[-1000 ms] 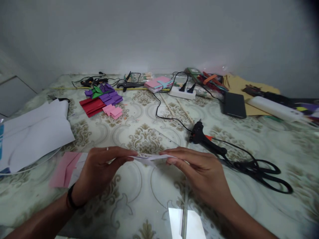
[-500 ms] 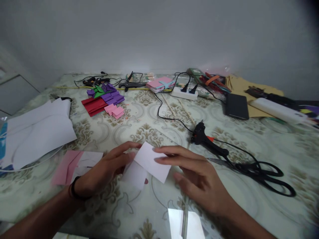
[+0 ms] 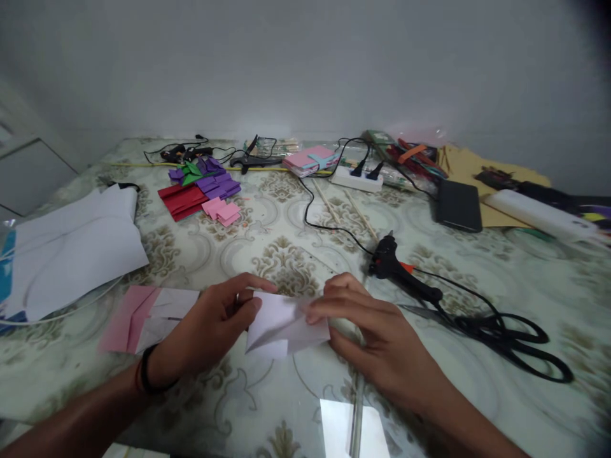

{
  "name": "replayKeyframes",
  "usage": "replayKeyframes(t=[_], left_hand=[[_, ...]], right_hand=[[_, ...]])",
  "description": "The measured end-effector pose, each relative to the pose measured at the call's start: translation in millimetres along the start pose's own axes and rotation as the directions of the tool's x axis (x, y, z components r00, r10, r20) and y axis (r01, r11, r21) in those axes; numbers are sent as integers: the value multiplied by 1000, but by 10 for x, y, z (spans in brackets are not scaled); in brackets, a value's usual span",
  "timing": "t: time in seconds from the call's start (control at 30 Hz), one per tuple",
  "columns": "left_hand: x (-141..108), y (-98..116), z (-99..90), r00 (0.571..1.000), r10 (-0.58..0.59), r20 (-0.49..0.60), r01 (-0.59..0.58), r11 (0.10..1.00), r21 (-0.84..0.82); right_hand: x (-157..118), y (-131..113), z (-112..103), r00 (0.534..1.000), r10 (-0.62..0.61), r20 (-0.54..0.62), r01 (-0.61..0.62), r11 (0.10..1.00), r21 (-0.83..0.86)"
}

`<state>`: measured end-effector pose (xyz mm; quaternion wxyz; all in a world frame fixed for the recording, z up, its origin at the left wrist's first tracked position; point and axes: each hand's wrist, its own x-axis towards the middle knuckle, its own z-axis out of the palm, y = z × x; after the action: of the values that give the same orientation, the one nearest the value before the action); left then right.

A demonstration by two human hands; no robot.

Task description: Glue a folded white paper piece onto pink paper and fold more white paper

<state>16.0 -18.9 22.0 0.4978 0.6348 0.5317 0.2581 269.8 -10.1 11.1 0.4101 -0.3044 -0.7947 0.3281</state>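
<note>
A small white paper (image 3: 281, 327) with a crease or fold across it is held between my two hands, just over the patterned table cover. My left hand (image 3: 224, 318) pinches its upper left corner with thumb and fingers. On the right side, my right hand (image 3: 367, 324) has its fingers on the paper's edge, slightly blurred. Folded pink paper (image 3: 131, 318) and a creased whitish paper (image 3: 165, 315) lie beside my left wrist.
A black glue gun (image 3: 401, 273) and black scissors (image 3: 501, 337) lie right of my right hand. White sheets (image 3: 81, 254) are at the left. Folded coloured papers (image 3: 184, 200), a power strip (image 3: 357, 179) and a black box (image 3: 458, 205) sit farther back.
The white paper has turned from a slanted position to a more level one and shows a fold. Both hands have shifted with it, and my left fingers now grip its corner.
</note>
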Motion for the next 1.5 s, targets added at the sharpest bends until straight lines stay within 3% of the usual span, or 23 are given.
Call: replayKeyframes(t=[0.1,0.27,0.43,0.53,0.6,0.83,0.97,1.03,1.13,1.23,1.37,1.5], left_hand=[[17,0,3,1000,3,26,0,995,-99],[28,14,46,991,-20,134,58,957,-285],[12,-39,46,999,-42,0,41,963,-268],[2,-50,12,994,-3,-108,-17,984,-179],[-9,-37,-9,993,14,-119,-29,992,-127],[-18,41,-32,962,273,-4,-271,955,-122],[-13,69,-68,957,274,95,-255,952,-171],[-30,76,-96,945,284,160,-267,956,-124],[-58,59,-127,915,350,200,-372,925,82],[-50,14,-122,865,476,157,-501,816,288],[-15,-11,-84,776,626,83,-600,691,403],[-37,30,-85,798,603,22,-569,740,359]], right_hand=[[17,-25,-10,996,-75,-46,72,995,-67],[-2,-11,-2,988,-19,-150,12,999,-50],[-3,20,-15,990,52,-130,-53,999,-8],[-9,10,-23,991,113,-66,-111,993,24],[-15,2,-21,987,158,-20,-157,986,52],[16,41,20,968,248,22,-249,966,67],[27,37,16,974,220,60,-226,966,125],[22,24,7,972,226,62,-233,963,138],[10,16,-2,968,249,25,-251,961,120],[4,26,7,968,251,-4,-249,962,108],[7,34,33,971,240,5,-239,965,112],[18,18,27,973,230,-6,-226,961,157]])
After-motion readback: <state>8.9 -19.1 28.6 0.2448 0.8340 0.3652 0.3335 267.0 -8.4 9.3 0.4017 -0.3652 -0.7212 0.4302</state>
